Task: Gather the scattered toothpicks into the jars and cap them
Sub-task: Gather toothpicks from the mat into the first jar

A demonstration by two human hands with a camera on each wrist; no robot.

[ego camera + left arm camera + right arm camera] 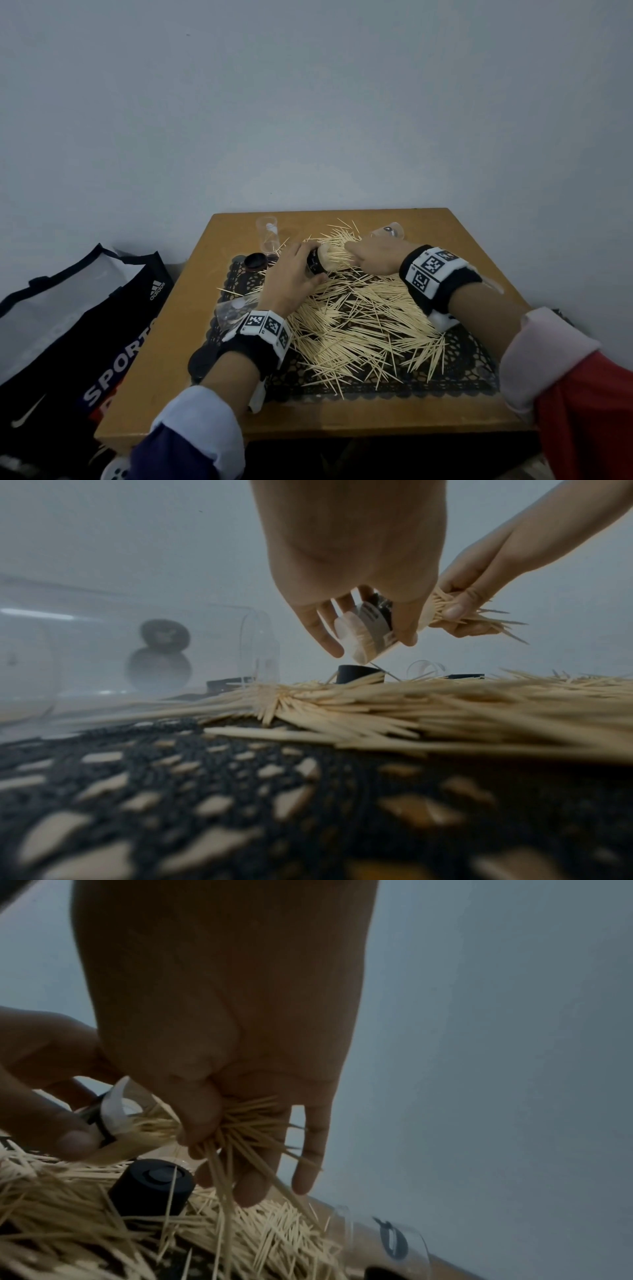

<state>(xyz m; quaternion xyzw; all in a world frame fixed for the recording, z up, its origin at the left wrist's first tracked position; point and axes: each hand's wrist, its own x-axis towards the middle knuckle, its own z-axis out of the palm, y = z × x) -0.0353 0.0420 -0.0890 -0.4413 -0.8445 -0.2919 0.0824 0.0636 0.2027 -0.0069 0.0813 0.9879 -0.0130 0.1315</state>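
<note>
The left hand [291, 274] grips a tilted jar [320, 262] above the table [164, 359]; the right hand [371, 255] pinches a bundle of toothpicks [240, 1123] at its mouth. Light, stiff, sharp-tipped and probably slippery, they are best gripped mid-length, aligned.

A plain room in a home, most likely. A small wooden table [472, 240] stands pushed into a corner of bare, pale grey walls [308, 102], with a black lace mat [455, 373] laid on top. Beside it on the floor sits a sports shopping bag [85, 325], printed with brand logos.
</note>
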